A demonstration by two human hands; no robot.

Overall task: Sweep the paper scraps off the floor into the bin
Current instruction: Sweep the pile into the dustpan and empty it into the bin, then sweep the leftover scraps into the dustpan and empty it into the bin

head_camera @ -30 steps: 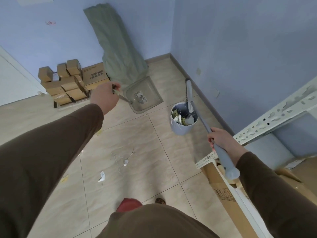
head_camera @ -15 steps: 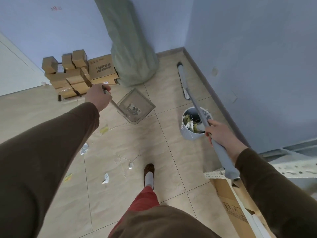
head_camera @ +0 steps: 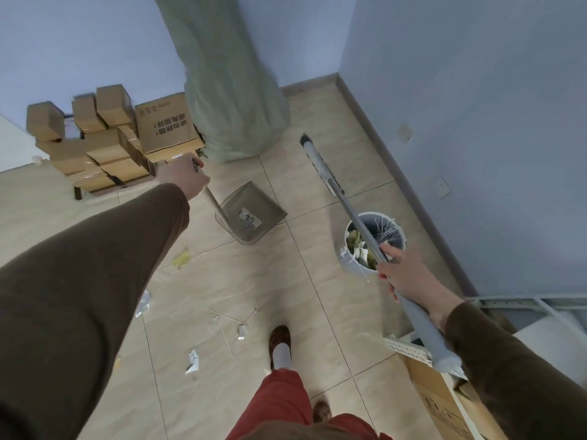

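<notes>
The left hand [head_camera: 183, 176] has its fingers wrapped around the thin metal handle of a translucent grey plastic dustpan [head_camera: 251, 215], which holds one scrap and hangs at about 12 o'clock from the leading foot. The right hand [head_camera: 409, 274] grips the grey broom handle [head_camera: 359, 223], which crosses over the round white bin [head_camera: 349, 262] at 2 o'clock. White paper scraps [head_camera: 192, 361] and thin sticks lie on the beige tiled floor [head_camera: 286, 281] around 10 o'clock.

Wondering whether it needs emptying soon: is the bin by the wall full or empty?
Partly filled. The bin holds yellowish and white paper scraps on its left side, while its grey inner wall still shows above them.
</notes>
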